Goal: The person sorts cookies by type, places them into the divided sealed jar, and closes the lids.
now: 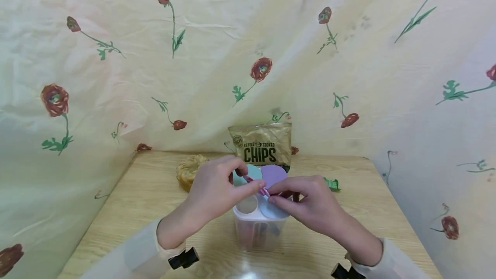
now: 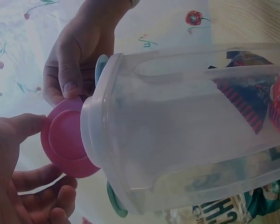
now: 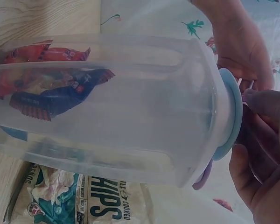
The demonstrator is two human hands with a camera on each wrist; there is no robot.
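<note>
A clear plastic container stands upright, its top divided under a teal lid, a purple lid and a light blue lid. One round opening at the near left is uncovered. Above the top, a pink lid is tilted on edge. My left hand pinches the pink lid between thumb and fingers from the left. From the other side, my right hand grips its edge with thumb and fingertips. Inside the container are a red packet and a dark blue packet.
Behind the container a gold chips bag stands against the flowered cloth. A round bread-like item lies at the back left of the wooden table. A small green wrapper lies to the right, beyond my right hand.
</note>
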